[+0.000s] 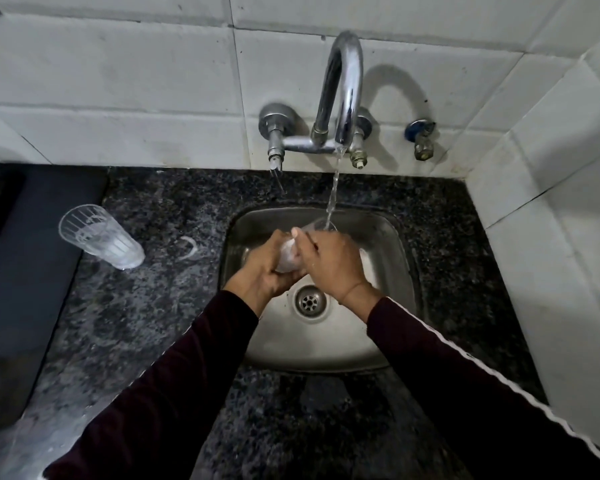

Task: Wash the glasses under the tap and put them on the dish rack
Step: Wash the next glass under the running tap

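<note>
Tight spot: the tap spout arches right over the sink, walls close in behind and on the right. On the left table, only a ribbed glass beside the dark mat blocks the way.

You see the dark speckled counter carrying a ribbed glass at left, beside a dark mat

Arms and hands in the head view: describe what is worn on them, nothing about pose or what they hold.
Both arms wear long, dark maroon sleeves that end at the wrists. The right sleeve carries a white wavy stripe along its outer edge; the left sleeve shows no marking. The left hand and right hand are bare: no gloves, rings, watch or bracelet visible.
</note>
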